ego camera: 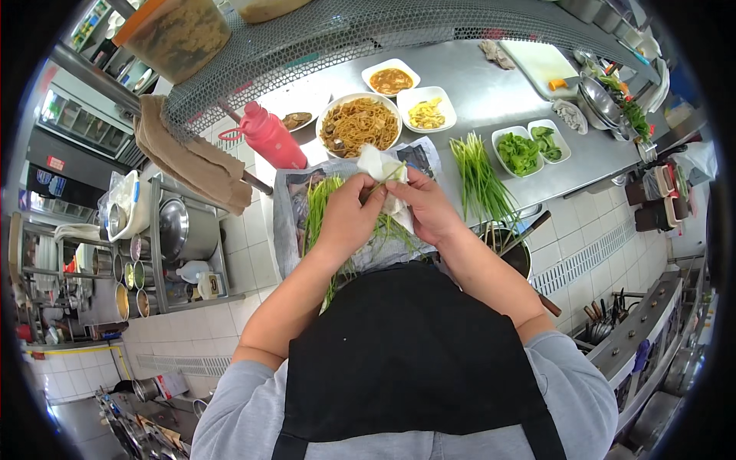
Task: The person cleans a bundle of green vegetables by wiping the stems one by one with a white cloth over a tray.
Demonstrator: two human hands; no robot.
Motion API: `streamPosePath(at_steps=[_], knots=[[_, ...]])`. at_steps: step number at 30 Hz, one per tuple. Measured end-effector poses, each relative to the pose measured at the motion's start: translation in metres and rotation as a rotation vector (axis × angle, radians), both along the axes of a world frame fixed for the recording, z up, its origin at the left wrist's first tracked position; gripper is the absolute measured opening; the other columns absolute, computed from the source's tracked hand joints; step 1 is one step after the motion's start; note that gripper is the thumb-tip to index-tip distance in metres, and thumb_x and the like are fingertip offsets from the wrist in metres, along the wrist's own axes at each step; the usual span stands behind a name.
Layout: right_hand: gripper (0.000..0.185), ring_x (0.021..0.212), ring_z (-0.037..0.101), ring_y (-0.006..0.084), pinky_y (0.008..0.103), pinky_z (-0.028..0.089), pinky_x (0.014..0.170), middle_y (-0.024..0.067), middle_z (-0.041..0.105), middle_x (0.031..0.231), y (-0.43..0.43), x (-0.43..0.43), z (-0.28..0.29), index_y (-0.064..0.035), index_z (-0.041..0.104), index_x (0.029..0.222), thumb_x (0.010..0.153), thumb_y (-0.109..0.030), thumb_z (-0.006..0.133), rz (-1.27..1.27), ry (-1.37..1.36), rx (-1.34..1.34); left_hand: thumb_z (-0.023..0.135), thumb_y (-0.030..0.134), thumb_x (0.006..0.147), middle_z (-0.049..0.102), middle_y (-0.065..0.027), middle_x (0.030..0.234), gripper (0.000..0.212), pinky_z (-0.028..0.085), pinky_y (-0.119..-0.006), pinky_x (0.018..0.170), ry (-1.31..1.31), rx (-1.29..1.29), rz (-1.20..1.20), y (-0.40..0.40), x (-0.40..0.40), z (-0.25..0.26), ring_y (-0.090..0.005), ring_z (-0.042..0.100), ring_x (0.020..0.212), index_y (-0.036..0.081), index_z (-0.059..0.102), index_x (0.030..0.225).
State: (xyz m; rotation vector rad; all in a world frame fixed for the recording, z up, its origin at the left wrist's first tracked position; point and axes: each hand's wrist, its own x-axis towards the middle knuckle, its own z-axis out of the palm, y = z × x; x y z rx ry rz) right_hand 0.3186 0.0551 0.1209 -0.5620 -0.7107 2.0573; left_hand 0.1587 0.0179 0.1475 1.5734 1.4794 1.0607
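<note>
My left hand point(348, 215) and my right hand point(428, 207) meet above a newspaper sheet point(286, 241) at the table's near edge. Both pinch a thin green stalk point(397, 171), probably a garlic chive. A crumpled white paper towel point(374, 163) is also in my right hand, partly hidden behind the fingers. Loose green chives point(316, 204) lie on the newspaper by my left hand, and stray strands show under my wrists. To the right of my right hand, a neat bunch of chives point(482, 175) lies on the steel table point(483, 86), its leaf ends over the edge.
Beyond the newspaper stand a pink bottle point(270, 138), a bowl of noodles point(361, 126), a sauce bowl point(391, 80) and a yellow-food bowl point(426, 114). Leafy greens point(518, 152) sit right. A mesh shelf point(345, 40) overhangs the back; a wok point(512, 253) is low right.
</note>
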Motion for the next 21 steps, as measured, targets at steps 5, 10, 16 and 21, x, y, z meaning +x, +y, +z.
streamPosePath(at_steps=[5, 10, 16, 21], knots=[[0.021, 0.085, 0.066, 0.0138, 0.0292, 0.054, 0.075, 0.0071, 0.069, 0.101, 0.009, 0.007, -0.002, 0.0001, 0.064, 0.114, 0.096, -0.010, 0.065, -0.026, -0.119, -0.008, 0.056, 0.028, 0.101, 0.064, -0.0060, 0.083, 0.027, 0.049, -0.030, 0.062, -0.611, -0.506, -0.137, 0.004, -0.018, -0.003, -0.0123, 0.059, 0.068, 0.002, 0.064, 0.107], [0.020, 0.077, 0.066, 0.0139, 0.0284, 0.054, 0.067, 0.0083, 0.069, 0.096, 0.014, 0.009, -0.008, 0.0026, 0.064, 0.112, 0.096, -0.010, 0.064, -0.033, -0.254, -0.038, 0.052, 0.034, 0.103, 0.066, -0.0072, 0.088, 0.036, 0.055, -0.030, 0.065, -0.773, -0.751, -0.127, 0.010, -0.024, 0.009, -0.0141, 0.063, 0.069, 0.001, 0.063, 0.111], [0.018, 0.073, 0.066, 0.0142, 0.0281, 0.054, 0.064, 0.0085, 0.069, 0.092, 0.011, 0.010, -0.011, 0.0023, 0.064, 0.110, 0.097, -0.010, 0.063, 0.023, -0.213, -0.098, 0.058, 0.032, 0.100, 0.068, -0.0085, 0.092, 0.034, 0.056, -0.030, 0.066, -0.509, -0.634, -0.221, 0.011, -0.027, -0.014, -0.0160, 0.066, 0.074, 0.000, 0.063, 0.110], [0.018, 0.069, 0.062, 0.0106, 0.0266, 0.051, 0.060, 0.0064, 0.068, 0.087, 0.008, 0.011, -0.009, 0.0027, 0.066, 0.105, 0.096, -0.013, 0.065, -0.021, -0.400, -0.005, 0.066, 0.027, 0.096, 0.068, -0.0053, 0.088, 0.029, 0.052, -0.027, 0.064, -0.415, -0.503, -0.119, 0.010, -0.019, -0.010, -0.0117, 0.062, 0.072, 0.000, 0.067, 0.104]])
